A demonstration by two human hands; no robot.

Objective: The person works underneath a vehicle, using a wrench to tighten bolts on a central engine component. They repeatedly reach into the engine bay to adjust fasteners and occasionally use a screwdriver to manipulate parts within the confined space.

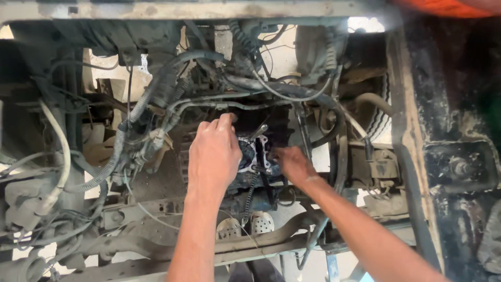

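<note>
The engine cylinder [254, 154] is pressed by the left hand [214, 154], fingers together; the right hand [293, 164] pinches its right edge, where grip could be lost on grease.

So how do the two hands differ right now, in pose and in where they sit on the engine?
The left hand lies flat, back up, fingers stretched over the engine block; the right hand is curled, fingers tucked down at the block's right edge. The left hand looks cleaner; the right hand is darker with grime. The left forearm comes up nearly straight; the right slants in from the lower right. Both are bare and on the same block.
</note>
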